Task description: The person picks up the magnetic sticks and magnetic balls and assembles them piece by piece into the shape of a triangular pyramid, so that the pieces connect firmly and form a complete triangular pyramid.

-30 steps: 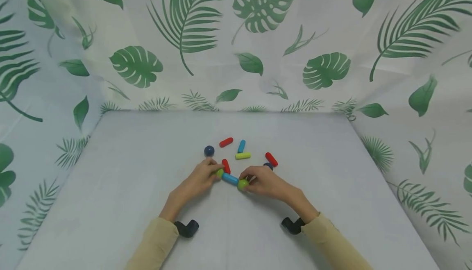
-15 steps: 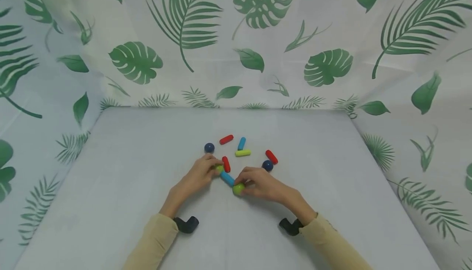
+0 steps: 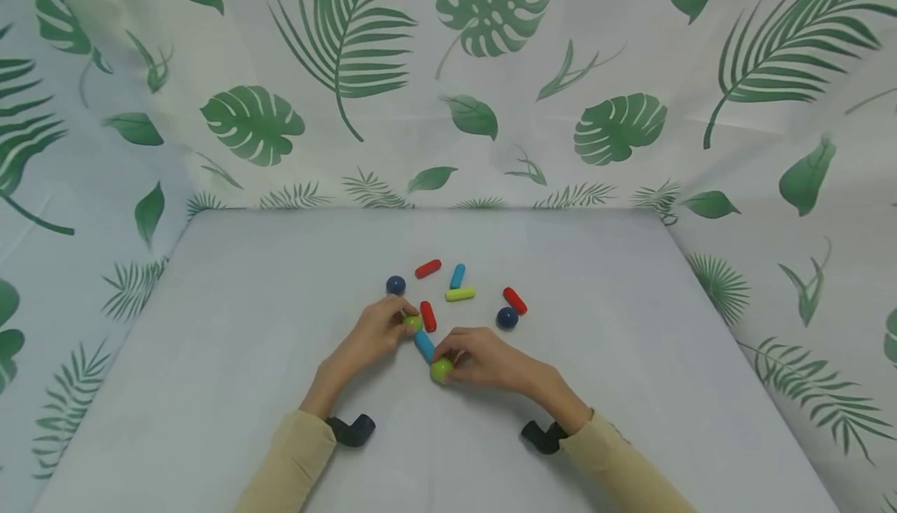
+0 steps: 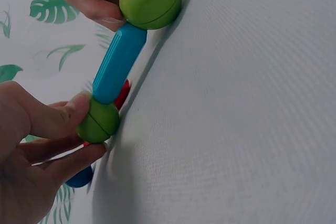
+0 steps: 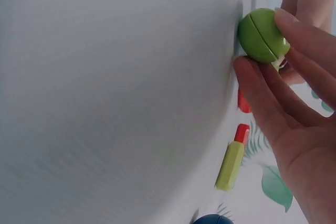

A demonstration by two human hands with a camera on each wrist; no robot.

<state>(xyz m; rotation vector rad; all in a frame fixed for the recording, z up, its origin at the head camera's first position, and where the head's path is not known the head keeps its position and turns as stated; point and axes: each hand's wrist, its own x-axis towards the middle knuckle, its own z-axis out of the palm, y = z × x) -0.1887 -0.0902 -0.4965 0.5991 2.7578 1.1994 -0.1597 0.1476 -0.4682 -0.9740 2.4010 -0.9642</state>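
In the head view, the left hand [image 3: 374,330] pinches a green ball [image 3: 413,323] at 11 o'clock from a blue stick [image 3: 424,346]; the right hand [image 3: 487,356] pinches another green ball [image 3: 441,372] at 5 o'clock. The blue stick touches both. A red stick [image 3: 428,316] lies at 12 o'clock.

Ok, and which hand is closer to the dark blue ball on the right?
Right. The right hand, pinching a green ball, is just on the near side of the dark blue ball. The left hand is farther, to the left, pinching the other green ball.
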